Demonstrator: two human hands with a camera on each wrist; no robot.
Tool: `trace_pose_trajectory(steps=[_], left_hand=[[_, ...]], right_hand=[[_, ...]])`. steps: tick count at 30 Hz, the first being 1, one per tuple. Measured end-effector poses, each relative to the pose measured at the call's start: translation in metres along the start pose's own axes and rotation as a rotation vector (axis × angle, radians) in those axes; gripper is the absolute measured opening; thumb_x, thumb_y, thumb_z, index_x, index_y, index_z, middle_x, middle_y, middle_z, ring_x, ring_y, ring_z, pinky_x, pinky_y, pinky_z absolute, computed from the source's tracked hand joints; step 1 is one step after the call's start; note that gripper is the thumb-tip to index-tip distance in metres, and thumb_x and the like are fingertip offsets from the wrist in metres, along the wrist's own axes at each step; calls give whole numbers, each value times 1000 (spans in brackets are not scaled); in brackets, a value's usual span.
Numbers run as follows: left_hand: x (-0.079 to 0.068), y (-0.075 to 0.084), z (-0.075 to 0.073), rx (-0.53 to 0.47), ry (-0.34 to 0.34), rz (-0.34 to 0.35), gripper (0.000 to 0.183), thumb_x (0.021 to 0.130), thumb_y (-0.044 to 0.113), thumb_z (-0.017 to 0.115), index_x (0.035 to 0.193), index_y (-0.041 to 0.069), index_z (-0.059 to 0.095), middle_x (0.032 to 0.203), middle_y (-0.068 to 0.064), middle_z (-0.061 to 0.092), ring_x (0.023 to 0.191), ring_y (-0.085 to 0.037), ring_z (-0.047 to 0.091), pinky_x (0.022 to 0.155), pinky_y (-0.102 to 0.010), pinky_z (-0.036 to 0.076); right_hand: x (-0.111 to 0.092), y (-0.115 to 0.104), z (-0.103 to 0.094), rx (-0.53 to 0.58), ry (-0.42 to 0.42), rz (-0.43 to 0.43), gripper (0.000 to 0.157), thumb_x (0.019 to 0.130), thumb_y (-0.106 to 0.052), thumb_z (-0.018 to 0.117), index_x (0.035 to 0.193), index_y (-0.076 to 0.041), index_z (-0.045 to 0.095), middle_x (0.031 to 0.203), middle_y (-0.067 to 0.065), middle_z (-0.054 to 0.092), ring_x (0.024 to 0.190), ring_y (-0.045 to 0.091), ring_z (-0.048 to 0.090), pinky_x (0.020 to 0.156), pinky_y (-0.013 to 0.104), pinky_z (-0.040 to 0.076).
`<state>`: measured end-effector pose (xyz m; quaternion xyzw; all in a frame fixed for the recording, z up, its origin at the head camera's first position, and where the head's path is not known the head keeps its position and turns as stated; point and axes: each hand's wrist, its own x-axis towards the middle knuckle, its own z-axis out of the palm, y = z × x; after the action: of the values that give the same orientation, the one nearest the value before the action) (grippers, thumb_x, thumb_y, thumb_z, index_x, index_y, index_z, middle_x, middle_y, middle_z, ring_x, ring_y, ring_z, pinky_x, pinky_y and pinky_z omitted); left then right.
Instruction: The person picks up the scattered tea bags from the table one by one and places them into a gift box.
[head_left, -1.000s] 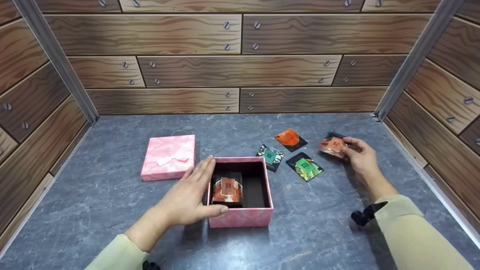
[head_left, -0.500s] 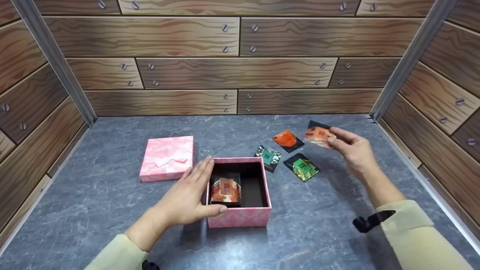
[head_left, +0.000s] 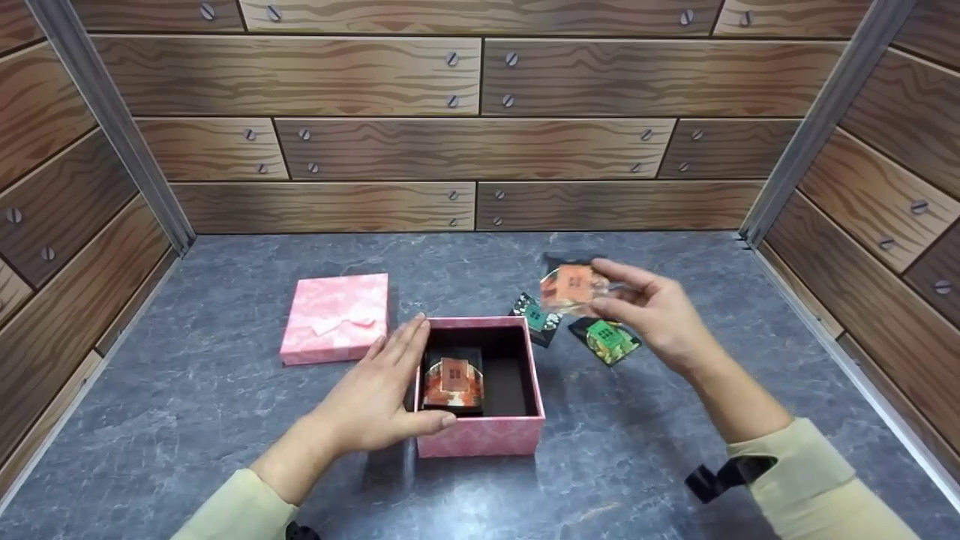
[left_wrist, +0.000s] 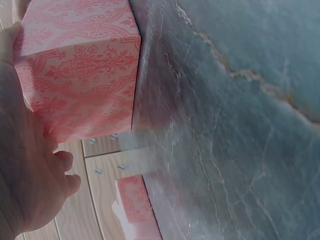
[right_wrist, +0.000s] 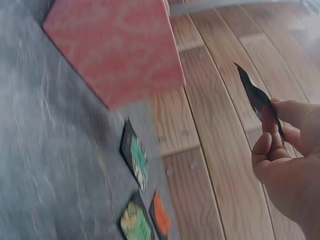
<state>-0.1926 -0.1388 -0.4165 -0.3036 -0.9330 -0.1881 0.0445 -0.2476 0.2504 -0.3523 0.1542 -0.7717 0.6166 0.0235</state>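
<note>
The right hand pinches an orange-labelled packet aloft; the left hand rests, straight-fingered, against the pink box

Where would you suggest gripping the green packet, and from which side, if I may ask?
Probably pinch the green packet at its right corner, from the right: it looks thin and lies flat on the table, with the teal packet and box to its left.
</note>
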Motion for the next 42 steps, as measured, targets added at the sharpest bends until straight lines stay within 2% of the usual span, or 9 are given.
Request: trace_pose_trajectory(steps=[5, 9, 13, 16, 20, 24, 33, 37, 42], left_hand=[[0, 0, 0, -6, -3, -4, 123, 90, 83, 56, 169, -1, 11, 177, -14, 8, 162, -31, 13, 129, -56, 15], [0, 1, 0, -5, 0, -3, 123, 90, 82, 56, 169, -2, 11, 177, -14, 8, 162, -31, 14, 129, -56, 16], [0, 0, -1, -4, -2, -1, 123, 91, 82, 56, 168, -2, 11, 177, -15, 8, 162, -32, 14, 129, -56, 16], [0, 0, -1, -7, -5, -2, 123, 91, 82, 56, 168, -2, 11, 177, -15, 8, 162, -31, 13, 129, -56, 15], [-1, 0, 0, -17, -7, -8, 122, 91, 81, 57, 169, -1, 11, 177, -15, 7, 163, -31, 12, 130, -56, 14], [-1, 0, 0, -17, -11, -11, 122, 91, 80, 58, 169, -1, 10, 177, -14, 6, 162, -30, 11, 129, -56, 14], [0, 1, 0, -20, -11, -16, 119, 92, 73, 64, 169, -1, 9, 177, -14, 6, 162, -32, 12, 129, -56, 13], [0, 1, -1, -19, -6, -7, 121, 91, 77, 61, 169, -1, 10, 177, -15, 7, 162, -31, 12, 129, -56, 15], [1, 0, -1, -10, 4, 7, 123, 91, 81, 58, 168, -2, 11, 177, -16, 10, 162, -32, 15, 129, -56, 17]], right_hand=[[-5, -6, 25, 2, -84, -56, 61, 91, 9, 76, 148, 9, 55, 112, 19, 71, 89, 15, 72, 78, 24, 61], [-8, -7, 44, -36, -151, -90, 60, 91, 4, 79, 147, 8, 57, 123, 22, 67, 98, 21, 72, 83, 28, 62], [-10, -5, 59, -125, -208, -146, 60, 91, -5, 82, 146, 5, 60, 133, 21, 67, 113, 30, 69, 100, 40, 58], [-12, -3, 70, -216, -244, -199, 59, 92, -11, 83, 145, 3, 63, 137, 17, 68, 122, 31, 67, 110, 46, 52], [-14, -3, 83, -332, -279, -240, 57, 93, -21, 84, 143, -2, 66, 140, 13, 68, 129, 31, 64, 113, 50, 48], [-15, -2, 93, -391, -293, -253, 56, 93, -26, 84, 143, -4, 67, 144, 14, 66, 136, 33, 59, 117, 54, 44], [-16, 1, 108, -434, -334, -283, 55, 95, -25, 82, 142, -3, 67, 130, 6, 72, 115, 21, 68, 103, 45, 55], [-15, 3, 114, -453, -337, -323, 54, 96, -23, 81, 142, 1, 67, 125, 8, 73, 110, 22, 68, 98, 45, 57], [-13, 5, 118, -514, -340, -375, 54, 96, -24, 80, 141, 3, 67, 123, 9, 73, 111, 24, 68, 100, 48, 54]])
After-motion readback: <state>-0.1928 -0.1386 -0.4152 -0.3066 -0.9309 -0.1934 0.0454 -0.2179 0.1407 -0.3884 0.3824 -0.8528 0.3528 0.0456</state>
